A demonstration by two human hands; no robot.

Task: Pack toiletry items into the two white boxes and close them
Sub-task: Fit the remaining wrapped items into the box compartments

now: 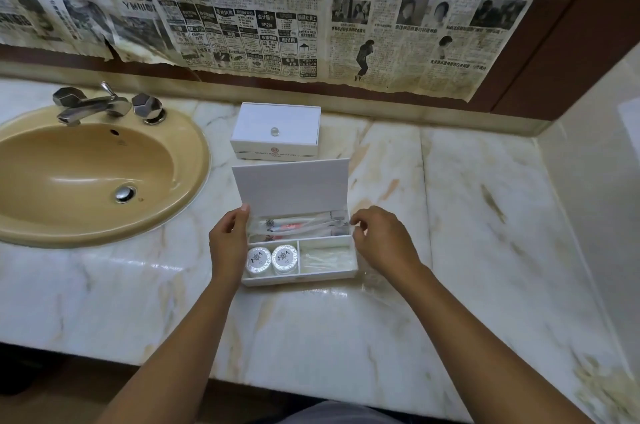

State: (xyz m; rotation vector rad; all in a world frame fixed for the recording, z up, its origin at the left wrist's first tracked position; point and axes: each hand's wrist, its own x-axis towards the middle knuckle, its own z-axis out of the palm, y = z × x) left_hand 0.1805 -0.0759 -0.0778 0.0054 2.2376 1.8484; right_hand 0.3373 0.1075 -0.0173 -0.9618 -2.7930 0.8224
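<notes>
Marble counter, tan sink at left with chrome tap; newspaper sheets cover the wall behind. Open white box sits near the counter's front edge, lid raised upright at the back. Inside: long rear compartment holds wrapped toothbrush packets; front left compartment holds two round wrapped items side by side; front right compartment holds thin white sticks, likely cotton buds. Left hand lies against the box's left wall, fingers curled loosely, thumb tip touching the lid's lower left corner. Right hand at the box's right end, fingers bent and drawn close together, tips at the right wall near the rear compartment; whether they pinch anything cannot be told. Second white box, closed, clear knob on its lid, stands just behind the open one, close to the wall.
</notes>
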